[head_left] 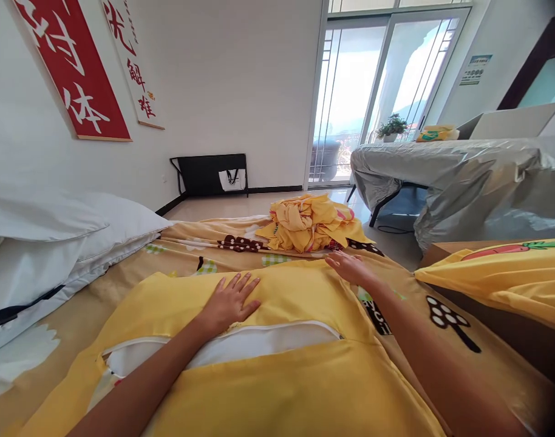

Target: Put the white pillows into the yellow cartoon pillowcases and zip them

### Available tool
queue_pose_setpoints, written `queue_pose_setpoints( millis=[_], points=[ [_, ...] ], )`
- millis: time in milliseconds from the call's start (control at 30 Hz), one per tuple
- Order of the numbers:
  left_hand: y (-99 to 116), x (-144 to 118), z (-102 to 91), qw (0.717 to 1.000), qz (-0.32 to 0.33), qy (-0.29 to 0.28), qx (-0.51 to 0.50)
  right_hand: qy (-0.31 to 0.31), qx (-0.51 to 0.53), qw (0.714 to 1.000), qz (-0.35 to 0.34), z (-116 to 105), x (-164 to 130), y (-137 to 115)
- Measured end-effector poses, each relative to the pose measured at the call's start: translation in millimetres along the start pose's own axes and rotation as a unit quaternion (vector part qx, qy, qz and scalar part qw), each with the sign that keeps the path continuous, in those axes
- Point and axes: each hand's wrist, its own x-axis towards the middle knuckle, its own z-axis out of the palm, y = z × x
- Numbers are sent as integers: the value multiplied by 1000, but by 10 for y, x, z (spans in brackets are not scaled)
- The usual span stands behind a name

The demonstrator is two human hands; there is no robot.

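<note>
While your left hand (229, 301) lies flat with fingers spread on the yellow pillowcase (277, 340), pressing the cloth but gripping nothing, your right hand (350, 267) rests open at the pillowcase's far right corner, palm down, fingers extended. You have the pillowcase spread across the patterned bedsheet (204, 249) directly in front of you. Just nearer to you than your left hand, a long opening in the pillowcase shows the white pillow (259, 343) inside. Beyond the pillowcase, well past your right hand's fingertips, a crumpled heap of yellow cloth (311, 223) sits on the sheet. To the left of the pillowcase, white pillows (54, 243) are stacked against the wall. To its right, another yellow cloth with a carrot print (500, 273) drapes over what appears to be a box, though its edges are hard to make out. Farther off on that side stands a table under a grey cover (464, 170)
</note>
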Motion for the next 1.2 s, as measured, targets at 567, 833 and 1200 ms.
queue_pose_setpoints(
  millis=[567,833,1200],
  points=[
    [-48,5,-109,998,-1,1,-61,-5,69,998,-13,-170,-686,-342],
    [597,-474,-847,955,243,131,-110,-137,20,968,-209,-216,-1392,-1222],
    [1059,-484,-418,983,172,-21,-60,63,42,997,-18,-391,-1167,-1234]
  ],
)
